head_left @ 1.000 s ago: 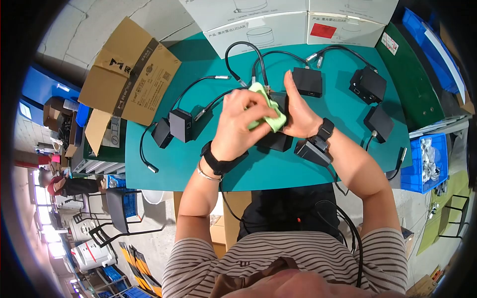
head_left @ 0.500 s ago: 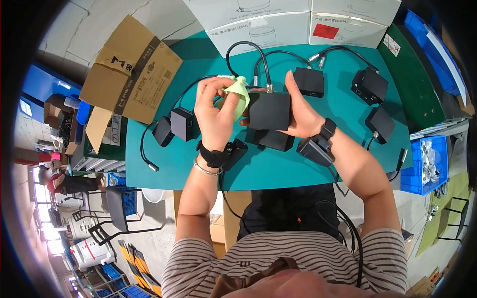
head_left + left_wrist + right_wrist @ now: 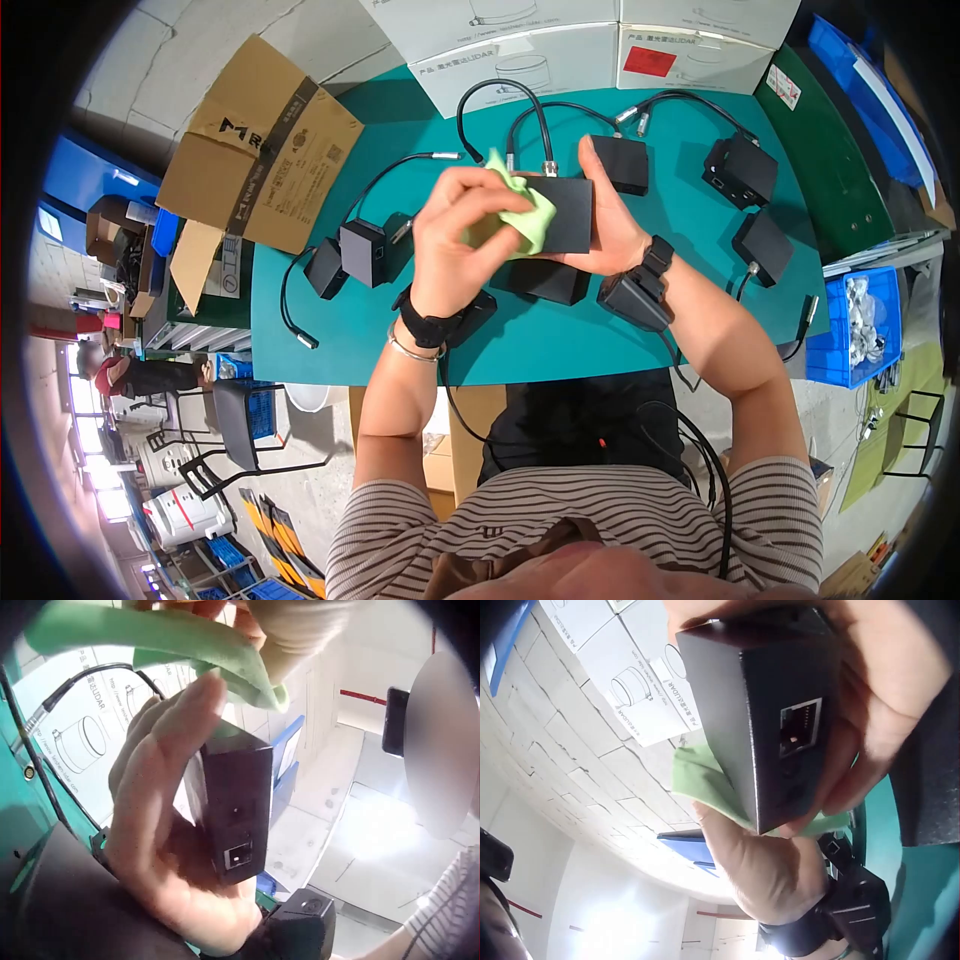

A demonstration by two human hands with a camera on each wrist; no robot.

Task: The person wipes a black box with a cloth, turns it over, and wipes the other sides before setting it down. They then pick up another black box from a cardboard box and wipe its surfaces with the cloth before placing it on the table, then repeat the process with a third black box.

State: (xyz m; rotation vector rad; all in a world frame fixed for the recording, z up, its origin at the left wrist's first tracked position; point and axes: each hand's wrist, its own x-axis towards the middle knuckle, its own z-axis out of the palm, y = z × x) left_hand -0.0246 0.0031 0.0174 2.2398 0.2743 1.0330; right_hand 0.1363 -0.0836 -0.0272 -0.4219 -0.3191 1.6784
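A black box-shaped device (image 3: 572, 215) is held up over the table in my right hand (image 3: 617, 238), the thumb pointing up along its right side. A cable runs from a metal connector (image 3: 549, 170) on its far edge. My left hand (image 3: 452, 240) pinches a light green cloth (image 3: 535, 222) against the left part of the box's upper face. In the right wrist view, a network socket (image 3: 800, 727) shows in the box's side, and the cloth (image 3: 705, 780) lies along its far face. The left wrist view shows my right fingers (image 3: 154, 780) wrapped around the box (image 3: 238, 802).
Another black box (image 3: 550, 282) lies below the hands on the green table (image 3: 380, 345). Several more boxes with cables stand around, including one (image 3: 363, 252) at left and one (image 3: 740, 172) at right. White cartons (image 3: 530, 70) line the back; an open cardboard box (image 3: 260, 150) stands left.
My left hand drew leftward off the box with the cloth, then came back onto its upper face. The box, tilted and mostly covered earlier, now faces up in my right hand.
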